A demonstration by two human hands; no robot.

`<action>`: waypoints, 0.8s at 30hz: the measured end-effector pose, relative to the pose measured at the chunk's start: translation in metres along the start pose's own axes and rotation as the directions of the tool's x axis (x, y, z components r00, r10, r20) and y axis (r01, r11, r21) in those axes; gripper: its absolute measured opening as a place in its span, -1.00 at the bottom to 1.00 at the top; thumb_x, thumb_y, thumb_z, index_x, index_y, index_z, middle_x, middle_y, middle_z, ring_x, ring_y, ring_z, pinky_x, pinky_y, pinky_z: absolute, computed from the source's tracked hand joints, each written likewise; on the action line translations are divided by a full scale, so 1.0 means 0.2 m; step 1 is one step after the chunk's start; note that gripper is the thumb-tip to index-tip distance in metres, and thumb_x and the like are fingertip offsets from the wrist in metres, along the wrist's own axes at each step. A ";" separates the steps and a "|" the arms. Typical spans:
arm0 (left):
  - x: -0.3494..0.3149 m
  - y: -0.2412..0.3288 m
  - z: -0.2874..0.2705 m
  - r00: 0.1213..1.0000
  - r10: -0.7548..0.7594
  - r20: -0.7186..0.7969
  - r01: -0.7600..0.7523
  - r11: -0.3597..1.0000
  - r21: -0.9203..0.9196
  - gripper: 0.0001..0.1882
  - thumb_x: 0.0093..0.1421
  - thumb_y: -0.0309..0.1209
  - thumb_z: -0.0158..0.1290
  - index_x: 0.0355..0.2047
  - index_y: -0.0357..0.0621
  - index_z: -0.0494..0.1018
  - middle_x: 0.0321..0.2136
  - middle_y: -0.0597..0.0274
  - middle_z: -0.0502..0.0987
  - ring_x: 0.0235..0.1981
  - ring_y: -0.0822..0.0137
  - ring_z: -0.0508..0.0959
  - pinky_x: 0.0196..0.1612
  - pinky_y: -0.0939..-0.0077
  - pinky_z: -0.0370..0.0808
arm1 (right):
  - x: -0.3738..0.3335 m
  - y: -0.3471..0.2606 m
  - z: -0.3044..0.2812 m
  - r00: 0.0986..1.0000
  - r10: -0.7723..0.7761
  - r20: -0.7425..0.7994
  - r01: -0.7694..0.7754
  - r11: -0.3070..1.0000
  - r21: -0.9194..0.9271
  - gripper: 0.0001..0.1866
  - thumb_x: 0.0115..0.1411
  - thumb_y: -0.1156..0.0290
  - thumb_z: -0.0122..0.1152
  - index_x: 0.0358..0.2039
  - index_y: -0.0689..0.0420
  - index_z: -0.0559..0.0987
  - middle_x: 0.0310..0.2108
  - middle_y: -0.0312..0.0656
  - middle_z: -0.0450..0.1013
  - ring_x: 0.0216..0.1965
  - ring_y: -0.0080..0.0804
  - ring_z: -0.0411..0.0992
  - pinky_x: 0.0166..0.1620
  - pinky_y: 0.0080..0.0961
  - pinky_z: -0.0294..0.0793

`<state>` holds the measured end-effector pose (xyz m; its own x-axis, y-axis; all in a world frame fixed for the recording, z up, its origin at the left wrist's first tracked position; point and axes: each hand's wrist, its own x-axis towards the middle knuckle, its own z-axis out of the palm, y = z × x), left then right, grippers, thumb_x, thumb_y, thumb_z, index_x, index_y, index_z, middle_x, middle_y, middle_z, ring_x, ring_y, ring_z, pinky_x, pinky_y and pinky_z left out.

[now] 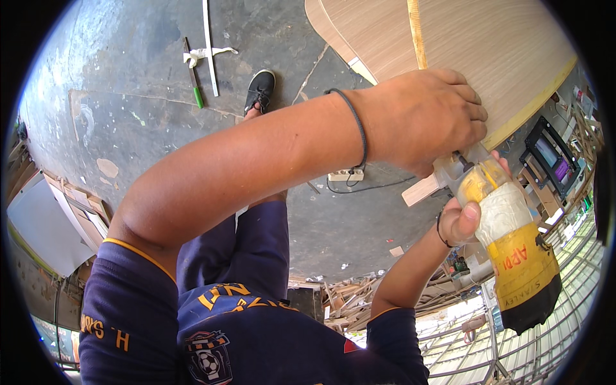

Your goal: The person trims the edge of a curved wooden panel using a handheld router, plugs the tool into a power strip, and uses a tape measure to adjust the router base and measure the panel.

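My right hand [463, 221] is wrapped round a yellow and black trim router [520, 256] with pale tape about its middle. The router lies tilted, its clear base and bit end toward the wood-grain board [494, 38]. A small flat wooden piece [422, 190] sticks out beside the base. Reaching across, my left hand [423, 115] is at the board's curved edge, right next to the router's base. Its fingers are bent and pressed together; their tips are hidden, so what they grip cannot be made out.
A yellowish strip [417, 35] crosses the board. On the grey floor lie a green-handled tool [197, 96], a long metal strip [209, 48] and a white power strip [346, 174] with a cable. Scrap wood [359, 292] is piled behind; a black frame [550, 157] stands at right.
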<state>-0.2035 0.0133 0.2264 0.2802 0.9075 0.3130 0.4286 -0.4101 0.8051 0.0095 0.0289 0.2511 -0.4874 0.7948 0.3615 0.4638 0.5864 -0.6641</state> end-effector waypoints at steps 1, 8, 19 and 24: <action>0.00 0.00 0.00 1.000 0.002 -0.001 -0.002 1.000 -0.003 -0.32 -0.40 -0.40 0.33 -0.14 -0.25 0.45 -0.05 0.11 0.49 0.05 0.19 0.41 0.17 0.39 0.26 | 0.00 0.00 0.00 1.000 -0.006 -0.007 0.006 1.000 0.002 -0.13 0.17 -0.15 -0.02 0.21 0.23 -0.08 -0.01 0.24 0.23 -0.02 0.10 0.35 -0.02 -0.08 0.43; 0.00 -0.01 0.00 1.000 0.019 -0.004 -0.019 1.000 -0.005 -0.29 -0.43 -0.40 0.35 -0.14 -0.26 0.45 -0.05 0.10 0.49 0.05 0.17 0.41 0.17 0.38 0.26 | -0.01 -0.01 0.02 0.999 0.020 -0.041 -0.019 1.000 0.020 -0.13 0.13 -0.15 0.03 0.17 0.24 -0.05 -0.02 0.27 0.24 -0.02 0.09 0.36 -0.05 -0.13 0.43; -0.01 -0.01 -0.01 0.999 0.036 -0.001 -0.036 0.999 -0.030 -0.29 -0.44 -0.39 0.35 -0.15 -0.27 0.44 -0.07 0.10 0.48 0.03 0.14 0.41 0.14 0.37 0.29 | -0.03 -0.03 0.03 0.998 0.023 -0.066 -0.021 0.999 0.040 -0.11 0.10 -0.12 0.08 0.17 0.25 -0.05 -0.02 0.27 0.25 -0.03 0.10 0.37 -0.04 -0.09 0.43; -0.02 -0.01 -0.02 0.997 0.073 0.012 -0.072 0.996 -0.055 -0.23 -0.42 -0.36 0.34 -0.08 -0.27 0.39 -0.03 0.05 0.45 0.05 0.08 0.38 0.15 0.30 0.28 | -0.04 -0.05 0.02 0.995 0.010 -0.098 -0.006 0.999 0.050 -0.09 0.07 -0.07 0.12 0.17 0.27 -0.06 -0.04 0.27 0.26 -0.05 0.10 0.38 -0.02 -0.09 0.44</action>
<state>-0.2085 0.0111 0.2262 0.3211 0.8739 0.3649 0.3595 -0.4690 0.8067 0.0067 0.0170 0.2524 -0.4079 0.8123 0.4168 0.4288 0.5735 -0.6981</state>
